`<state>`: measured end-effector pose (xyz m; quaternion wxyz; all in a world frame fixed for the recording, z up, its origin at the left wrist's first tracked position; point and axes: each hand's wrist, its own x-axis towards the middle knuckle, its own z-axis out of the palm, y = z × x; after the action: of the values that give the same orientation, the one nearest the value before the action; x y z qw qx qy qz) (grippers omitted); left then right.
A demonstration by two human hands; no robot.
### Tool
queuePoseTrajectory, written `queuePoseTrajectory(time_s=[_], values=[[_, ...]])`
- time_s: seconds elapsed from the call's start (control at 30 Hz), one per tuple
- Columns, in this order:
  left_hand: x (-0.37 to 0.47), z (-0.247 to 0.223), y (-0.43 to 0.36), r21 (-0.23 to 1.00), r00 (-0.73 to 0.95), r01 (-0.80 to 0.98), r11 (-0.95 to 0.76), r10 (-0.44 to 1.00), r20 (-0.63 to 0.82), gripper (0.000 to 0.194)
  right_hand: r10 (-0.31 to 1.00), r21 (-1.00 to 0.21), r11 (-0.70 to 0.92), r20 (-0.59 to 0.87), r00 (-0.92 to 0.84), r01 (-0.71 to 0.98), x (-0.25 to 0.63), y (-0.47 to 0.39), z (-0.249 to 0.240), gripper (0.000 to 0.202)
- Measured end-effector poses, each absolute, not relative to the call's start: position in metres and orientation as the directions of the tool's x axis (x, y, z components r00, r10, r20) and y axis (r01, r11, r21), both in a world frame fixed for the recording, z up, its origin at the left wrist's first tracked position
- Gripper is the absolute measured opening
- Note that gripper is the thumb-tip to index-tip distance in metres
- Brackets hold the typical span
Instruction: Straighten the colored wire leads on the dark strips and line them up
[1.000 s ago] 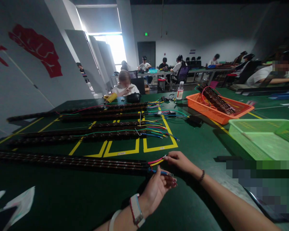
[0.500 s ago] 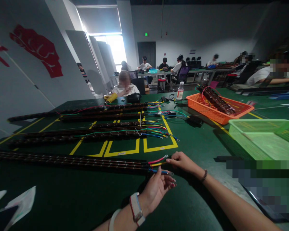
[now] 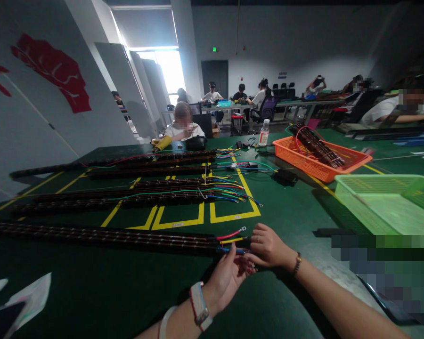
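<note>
A long dark cable bundle (image 3: 127, 238) lies across the near part of the green table. From its right end come a red wire (image 3: 231, 234), a yellow wire (image 3: 233, 240) and a blue wire (image 3: 233, 250); the red one has a metal ring lug. My left hand (image 3: 229, 278) is closed on the blue wire, its thumb on top and the other fingers curled below. My right hand (image 3: 270, 247) is closed at the blue wire's tip, close to the left fingertips. What its fingers hold is hidden.
More cable bundles (image 3: 109, 200) lie behind, over yellow tape outlines. An orange basket (image 3: 304, 169) with a bundle, a green basket (image 3: 371, 207) and a bottle (image 3: 264, 133) stand at right. A person (image 3: 183, 125) sits across the table; papers (image 3: 31, 299) lie at left.
My right hand has moved from the yellow wire's tip down to the end of the blue wire, its fingers now more curled. My left hand has hardly moved.
</note>
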<state>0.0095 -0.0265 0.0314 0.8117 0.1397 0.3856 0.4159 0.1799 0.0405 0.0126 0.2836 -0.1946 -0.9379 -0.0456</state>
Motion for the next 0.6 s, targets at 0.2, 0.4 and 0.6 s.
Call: queuePoseTrajectory(time_s=[0.2, 0.4, 0.6], values=[[0.01, 0.023, -0.027, 0.602, 0.426, -0.506, 0.619, 0.785, -0.45, 0.043, 0.335, 0.041, 0.899, 0.577, -0.745, 0.436, 0.18, 0.043, 0.009, 0.042], [0.011, 0.01, -0.029, 0.66, 0.541, -0.377, 0.65, 0.733, -0.412, 0.044, 0.369, 0.08, 0.862, 0.578, -0.728, 0.5, 0.183, 0.048, 0.004, 0.043], [0.013, 0.01, -0.03, 0.72, 0.518, -0.354, 0.597, 0.766, -0.381, 0.033, 0.461, -0.048, 0.834, 0.609, -0.646, 0.55, 0.186, 0.05, 0.005, 0.041]])
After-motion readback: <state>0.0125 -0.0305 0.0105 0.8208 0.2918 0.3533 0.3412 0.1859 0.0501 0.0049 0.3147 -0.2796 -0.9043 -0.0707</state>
